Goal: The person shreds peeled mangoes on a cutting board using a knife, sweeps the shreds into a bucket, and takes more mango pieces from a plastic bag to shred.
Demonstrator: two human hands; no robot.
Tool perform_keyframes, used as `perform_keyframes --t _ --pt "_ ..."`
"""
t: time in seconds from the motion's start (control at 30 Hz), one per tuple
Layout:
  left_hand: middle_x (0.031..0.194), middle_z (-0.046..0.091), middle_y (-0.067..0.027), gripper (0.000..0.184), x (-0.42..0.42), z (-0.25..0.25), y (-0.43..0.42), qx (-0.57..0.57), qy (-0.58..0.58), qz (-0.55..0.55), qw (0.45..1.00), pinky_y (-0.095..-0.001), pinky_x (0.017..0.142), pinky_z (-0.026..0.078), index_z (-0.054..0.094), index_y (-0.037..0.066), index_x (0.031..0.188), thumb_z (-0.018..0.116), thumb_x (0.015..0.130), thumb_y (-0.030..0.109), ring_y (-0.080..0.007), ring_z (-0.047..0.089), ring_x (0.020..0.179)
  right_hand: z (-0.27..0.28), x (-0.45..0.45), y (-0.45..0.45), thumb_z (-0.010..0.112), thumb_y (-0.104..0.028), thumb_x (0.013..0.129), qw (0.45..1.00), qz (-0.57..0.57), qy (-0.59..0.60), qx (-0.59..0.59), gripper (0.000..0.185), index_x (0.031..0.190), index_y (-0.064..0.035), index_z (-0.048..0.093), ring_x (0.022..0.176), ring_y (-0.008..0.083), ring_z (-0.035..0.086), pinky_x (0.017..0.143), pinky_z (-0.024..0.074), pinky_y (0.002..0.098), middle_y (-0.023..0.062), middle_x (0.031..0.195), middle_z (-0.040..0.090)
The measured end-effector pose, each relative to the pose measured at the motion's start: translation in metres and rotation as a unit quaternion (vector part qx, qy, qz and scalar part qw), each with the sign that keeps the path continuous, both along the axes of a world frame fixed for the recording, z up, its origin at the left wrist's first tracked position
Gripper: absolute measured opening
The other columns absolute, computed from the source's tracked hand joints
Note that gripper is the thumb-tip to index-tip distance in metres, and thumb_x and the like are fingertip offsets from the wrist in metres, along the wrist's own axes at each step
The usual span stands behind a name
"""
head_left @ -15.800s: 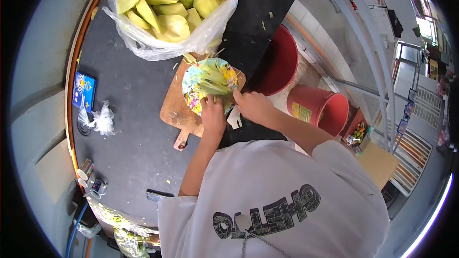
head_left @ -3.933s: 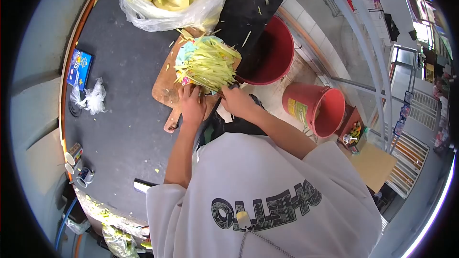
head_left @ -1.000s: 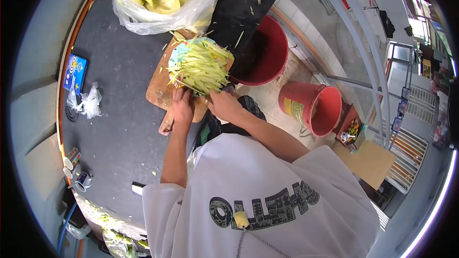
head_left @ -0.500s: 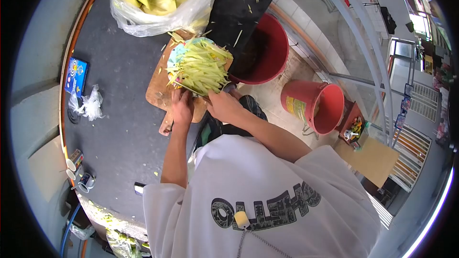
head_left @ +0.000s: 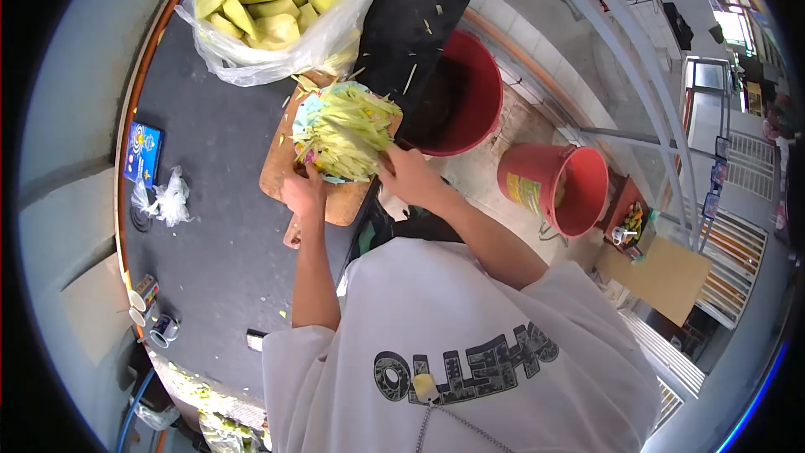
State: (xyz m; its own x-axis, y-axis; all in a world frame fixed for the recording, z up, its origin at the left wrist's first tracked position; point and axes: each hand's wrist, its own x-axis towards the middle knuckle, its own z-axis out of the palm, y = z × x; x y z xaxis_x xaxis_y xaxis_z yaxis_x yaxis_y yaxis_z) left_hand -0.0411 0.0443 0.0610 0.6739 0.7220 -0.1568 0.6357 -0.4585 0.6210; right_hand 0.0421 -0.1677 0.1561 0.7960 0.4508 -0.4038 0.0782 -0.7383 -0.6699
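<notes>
A heap of pale green shredded strips covers a light blue patterned plate over a wooden cutting board. At the plate's near left edge, my left hand is closed, its thumb by the rim. Across from it, my right hand is closed at the near right edge, its fingers partly hidden by the strips. Both hands seem to grip the plate; whether it touches the board is not visible. Just beyond, a clear plastic bag holds many peeled yellow-green pieces.
A dark table bears a blue box, a crumpled white plastic bag, cups and a phone-like object. Red buckets stand on the floor to the right. Loose strips lie on the table.
My hands have moved apart, the left one outward to the left and the right one slightly right and up. The strips have shifted on the plate. The camera view has tilted slightly.
</notes>
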Motion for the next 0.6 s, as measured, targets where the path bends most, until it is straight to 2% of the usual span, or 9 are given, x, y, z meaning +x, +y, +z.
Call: perform_keyframes --t 0.1,0.2,0.23,0.27,0.33,0.37,0.4,0.47,0.6 --pt "0.091 0.074 -0.0201 0.033 0.019 0.011 -0.003 0.022 0.178 0.026 0.983 -0.0486 0.080 0.055 0.078 0.006 0.096 0.071 0.085 0.036 -0.0390 0.071 0.088 0.000 0.008 -0.016 0.062 -0.019 0.086 0.997 -0.065 -0.004 0.040 0.026 0.096 0.0036 0.054 0.078 0.0514 0.064 0.070 0.0519 0.0557 0.0309 0.082 0.064" --pt "0.086 0.073 -0.0188 0.028 0.020 0.006 0.005 0.007 0.129 0.015 0.991 -0.0488 0.076 0.055 0.076 0.007 0.091 0.071 0.085 0.034 -0.0395 0.071 0.083 -0.013 0.011 -0.038 0.061 -0.018 0.086 0.992 -0.117 -0.024 0.027 0.025 0.095 0.0037 0.053 0.078 0.0505 0.062 0.069 0.0500 0.0545 0.0297 0.080 0.063" --pt "0.078 0.072 -0.0158 0.025 0.018 0.004 0.008 -0.023 0.086 0.003 0.996 -0.0440 0.070 0.054 0.073 0.002 0.089 0.071 0.087 0.027 -0.0315 0.071 0.073 -0.015 0.012 -0.046 0.061 -0.018 0.086 0.991 -0.134 -0.027 0.005 0.024 0.094 0.0037 0.053 0.078 0.0498 0.062 0.069 0.0488 0.0537 0.0290 0.079 0.063" --pt "0.078 0.072 -0.0158 0.025 0.014 0.001 0.008 -0.023 0.086 -0.003 0.996 -0.0440 0.070 0.054 0.073 0.002 0.089 0.071 0.087 0.027 -0.0315 0.071 0.073 -0.017 0.012 -0.056 0.061 -0.018 0.086 0.990 -0.139 -0.028 0.004 0.024 0.094 0.0037 0.053 0.078 0.0498 0.062 0.069 0.0488 0.0537 0.0290 0.079 0.063" --pt "0.071 0.066 -0.0031 0.021 0.009 0.004 0.008 -0.222 -0.084 -0.009 0.971 -0.0318 0.058 0.047 0.068 0.000 0.080 0.068 0.091 0.018 -0.0159 0.060 0.061 -0.011 0.014 -0.068 0.062 -0.018 0.086 0.983 -0.184 -0.006 0.007 0.023 0.092 0.0031 0.054 0.075 0.0469 0.061 0.068 0.0474 0.0499 0.0270 0.079 0.063" --pt "0.072 0.057 0.0049 0.015 0.011 0.003 0.008 -0.368 -0.121 0.019 0.922 -0.0242 0.055 0.040 0.061 0.004 0.082 0.065 0.095 0.011 -0.0072 0.048 0.059 -0.011 0.013 -0.075 0.062 -0.018 0.086 0.982 -0.189 -0.003 0.007 0.023 0.092 0.0031 0.054 0.075 0.0469 0.061 0.068 0.0474 0.0499 0.0270 0.079 0.063" --pt "0.072 0.057 0.0049 0.015 0.014 0.007 0.007 -0.369 -0.118 0.016 0.922 -0.0242 0.055 0.040 0.061 0.004 0.082 0.065 0.095 0.011 -0.0072 0.048 0.059 -0.011 0.012 -0.082 0.062 -0.018 0.086 0.978 -0.206 -0.008 0.014 0.023 0.092 0.0029 0.055 0.075 0.0446 0.062 0.067 0.0473 0.0484 0.0259 0.079 0.063" --pt "0.080 0.060 0.0036 0.012 0.022 0.013 0.005 -0.533 -0.152 0.082 0.828 -0.0223 0.057 0.040 0.058 0.007 0.087 0.064 0.096 0.012 -0.0064 0.050 0.064 -0.012 0.013 -0.093 0.063 -0.018 0.086 0.974 -0.225 -0.015 0.020 0.023 0.093 0.0028 0.057 0.074 0.0424 0.063 0.067 0.0471 0.0469 0.0249 0.078 0.063" --pt "0.085 0.060 0.0040 0.009 0.031 0.014 0.007 -0.587 -0.111 0.077 0.798 -0.0234 0.060 0.043 0.057 0.010 0.091 0.063 0.098 0.012 -0.0057 0.050 0.068 -0.028 0.007 -0.111 0.064 -0.018 0.087 0.957 -0.288 0.015 0.027 0.023 0.095 0.0027 0.059 0.073 0.0359 0.063 0.068 0.0475 0.0448 0.0213 0.076 0.062"
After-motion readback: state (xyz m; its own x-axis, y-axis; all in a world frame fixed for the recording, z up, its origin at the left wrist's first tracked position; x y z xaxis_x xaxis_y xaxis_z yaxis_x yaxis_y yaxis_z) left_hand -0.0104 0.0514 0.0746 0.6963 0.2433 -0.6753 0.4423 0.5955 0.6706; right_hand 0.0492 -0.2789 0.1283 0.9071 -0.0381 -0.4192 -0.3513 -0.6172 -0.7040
